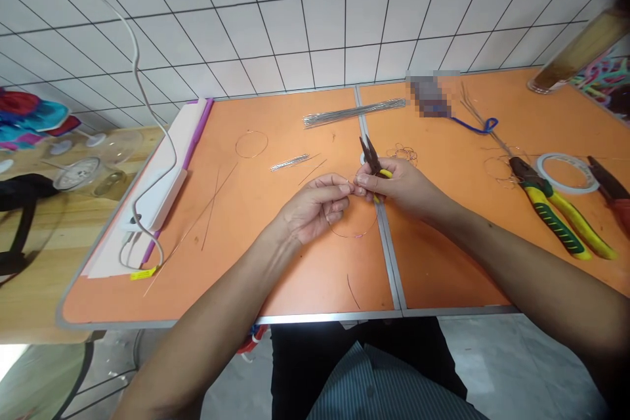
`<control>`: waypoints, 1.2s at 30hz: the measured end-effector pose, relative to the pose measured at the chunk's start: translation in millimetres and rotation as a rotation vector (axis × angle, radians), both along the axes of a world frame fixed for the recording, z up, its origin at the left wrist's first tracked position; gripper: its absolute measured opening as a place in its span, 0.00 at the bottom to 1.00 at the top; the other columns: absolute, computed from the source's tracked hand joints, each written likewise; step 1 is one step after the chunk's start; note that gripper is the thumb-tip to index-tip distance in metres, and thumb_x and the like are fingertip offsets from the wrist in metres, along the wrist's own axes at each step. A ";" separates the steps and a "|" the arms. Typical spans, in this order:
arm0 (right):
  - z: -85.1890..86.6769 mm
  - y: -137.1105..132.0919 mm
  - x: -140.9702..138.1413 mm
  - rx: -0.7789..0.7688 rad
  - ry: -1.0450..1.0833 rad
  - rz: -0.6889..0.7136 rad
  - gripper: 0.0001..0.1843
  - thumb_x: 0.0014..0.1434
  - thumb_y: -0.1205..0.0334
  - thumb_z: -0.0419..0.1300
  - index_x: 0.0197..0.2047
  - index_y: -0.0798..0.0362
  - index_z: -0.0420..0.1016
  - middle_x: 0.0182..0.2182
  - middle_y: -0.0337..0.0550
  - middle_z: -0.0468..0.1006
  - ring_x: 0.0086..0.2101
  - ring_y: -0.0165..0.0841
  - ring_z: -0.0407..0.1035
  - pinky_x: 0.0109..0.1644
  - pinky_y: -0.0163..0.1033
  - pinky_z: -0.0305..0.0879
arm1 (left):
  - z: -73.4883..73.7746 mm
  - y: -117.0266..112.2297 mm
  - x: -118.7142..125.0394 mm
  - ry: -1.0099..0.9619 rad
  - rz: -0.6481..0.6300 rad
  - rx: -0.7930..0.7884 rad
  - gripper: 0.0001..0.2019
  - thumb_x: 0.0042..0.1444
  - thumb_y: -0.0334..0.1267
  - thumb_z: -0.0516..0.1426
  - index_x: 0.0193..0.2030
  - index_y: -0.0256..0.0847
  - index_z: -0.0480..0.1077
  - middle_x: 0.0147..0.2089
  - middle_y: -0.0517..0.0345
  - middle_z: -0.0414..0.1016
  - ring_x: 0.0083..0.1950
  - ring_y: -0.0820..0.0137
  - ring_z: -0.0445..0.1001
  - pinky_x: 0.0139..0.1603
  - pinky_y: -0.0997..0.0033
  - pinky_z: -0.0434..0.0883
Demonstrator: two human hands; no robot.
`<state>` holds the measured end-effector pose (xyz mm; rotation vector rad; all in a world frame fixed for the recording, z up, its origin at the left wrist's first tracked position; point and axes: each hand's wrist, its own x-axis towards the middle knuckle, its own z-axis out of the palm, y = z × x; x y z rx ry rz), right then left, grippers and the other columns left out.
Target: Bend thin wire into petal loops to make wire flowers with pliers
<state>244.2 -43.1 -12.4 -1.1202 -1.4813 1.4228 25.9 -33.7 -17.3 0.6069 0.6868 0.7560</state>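
Observation:
My left hand (315, 203) pinches a thin wire loop (355, 236) between thumb and forefinger above the orange table. Fingertips of my right hand (398, 182) meet the left ones at the same spot on the wire. The right palm also keeps hold of small pliers (373, 156) with dark jaws and yellow grips, their tips pointing up and away. The loop hangs down below both hands. Where its ends meet, fingers partly hide it. Just beyond the right hand lie several small wire rings (404, 153).
Behind the hands lie a long wire bundle (352, 114) and a short one (289, 163). A larger wire ring (251, 144) rests left. Right are green-yellow pliers (556, 210), a white ring (566, 191) and red-handled pliers (613, 190). A corded white box (160, 203) sits far left.

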 end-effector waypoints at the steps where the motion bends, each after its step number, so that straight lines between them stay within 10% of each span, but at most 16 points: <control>1: -0.4 0.2 0.7 -0.005 -0.015 -0.005 0.19 0.64 0.44 0.77 0.38 0.51 0.82 0.35 0.42 0.83 0.34 0.33 0.73 0.40 0.41 0.65 | 0.0 0.2 -0.1 0.010 0.005 -0.007 0.09 0.49 0.24 0.74 0.31 0.33 0.79 0.36 0.50 0.86 0.23 0.83 0.64 0.18 0.83 0.56; 14: 6.3 -1.5 0.9 -0.047 -0.053 -0.051 0.23 0.58 0.43 0.82 0.42 0.51 0.83 0.31 0.41 0.83 0.34 0.35 0.75 0.38 0.40 0.66 | 0.9 8.1 -5.1 0.046 0.126 0.041 0.07 0.51 0.25 0.72 0.34 0.32 0.79 0.38 0.50 0.86 0.24 0.82 0.66 0.18 0.83 0.55; 23: 5.9 -2.8 1.7 -0.124 0.023 -0.034 0.20 0.56 0.48 0.83 0.39 0.51 0.83 0.29 0.38 0.80 0.30 0.33 0.72 0.35 0.41 0.64 | -1.4 7.6 -4.9 -0.017 0.051 0.108 0.16 0.60 0.42 0.75 0.50 0.35 0.85 0.38 0.56 0.82 0.32 0.76 0.76 0.34 0.75 0.77; 36: 13.2 -5.6 1.5 0.062 -0.027 -0.102 0.17 0.59 0.48 0.80 0.40 0.51 0.84 0.29 0.38 0.80 0.31 0.34 0.74 0.41 0.43 0.71 | -7.2 3.7 0.0 -0.160 0.004 0.025 0.15 0.60 0.33 0.75 0.52 0.31 0.85 0.41 0.52 0.85 0.37 0.74 0.82 0.42 0.76 0.81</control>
